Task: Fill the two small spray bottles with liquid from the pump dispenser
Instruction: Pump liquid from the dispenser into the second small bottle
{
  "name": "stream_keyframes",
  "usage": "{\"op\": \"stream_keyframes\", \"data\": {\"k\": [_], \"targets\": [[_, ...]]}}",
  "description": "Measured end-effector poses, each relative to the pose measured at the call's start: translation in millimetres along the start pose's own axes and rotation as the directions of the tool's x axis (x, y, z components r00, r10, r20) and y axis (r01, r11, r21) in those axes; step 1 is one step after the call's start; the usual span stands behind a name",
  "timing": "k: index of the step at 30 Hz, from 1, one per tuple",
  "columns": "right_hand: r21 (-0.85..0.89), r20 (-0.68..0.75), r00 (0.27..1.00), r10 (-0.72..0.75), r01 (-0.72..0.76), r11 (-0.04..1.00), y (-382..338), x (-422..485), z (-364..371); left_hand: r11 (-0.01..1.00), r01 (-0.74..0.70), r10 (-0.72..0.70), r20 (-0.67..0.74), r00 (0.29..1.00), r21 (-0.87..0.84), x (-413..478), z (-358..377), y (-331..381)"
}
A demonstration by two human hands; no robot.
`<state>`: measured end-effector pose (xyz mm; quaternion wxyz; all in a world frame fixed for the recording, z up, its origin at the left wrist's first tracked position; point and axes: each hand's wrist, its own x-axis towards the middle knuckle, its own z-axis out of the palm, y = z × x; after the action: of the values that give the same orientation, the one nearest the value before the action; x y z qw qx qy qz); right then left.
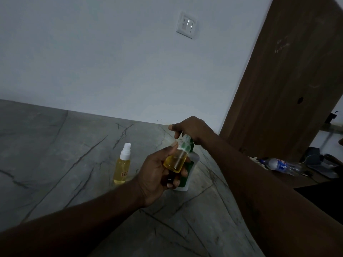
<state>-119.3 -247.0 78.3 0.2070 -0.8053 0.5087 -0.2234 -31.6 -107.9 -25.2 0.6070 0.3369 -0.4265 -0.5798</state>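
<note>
My left hand (157, 175) grips a small clear spray bottle (176, 160) with no cap, tilted, partly filled with yellow liquid. Its open neck sits under the green pump head of the white and green pump dispenser (187, 173), which stands on the marble counter (55, 145) behind the bottle. My right hand (191, 129) rests on top of the pump, fingers curled over the head. A second small spray bottle (122, 165), capped in white and filled with yellow liquid, stands upright on the counter to the left.
The counter meets a white wall with a light switch (186, 25). A brown wooden door (285, 80) stands at right. Beyond the counter edge at right lie a plastic water bottle (280, 165), cables and dark objects.
</note>
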Motion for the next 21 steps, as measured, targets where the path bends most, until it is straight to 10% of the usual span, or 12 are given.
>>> {"op": "stream_keyframes", "data": {"k": [21], "targets": [[0.007,-0.005,1.0,0.005,-0.005,1.0,0.9,-3.7,0.5,1.0,0.007,-0.007,-0.027,1.0,-0.009,-1.5,0.7,-0.9]]}}
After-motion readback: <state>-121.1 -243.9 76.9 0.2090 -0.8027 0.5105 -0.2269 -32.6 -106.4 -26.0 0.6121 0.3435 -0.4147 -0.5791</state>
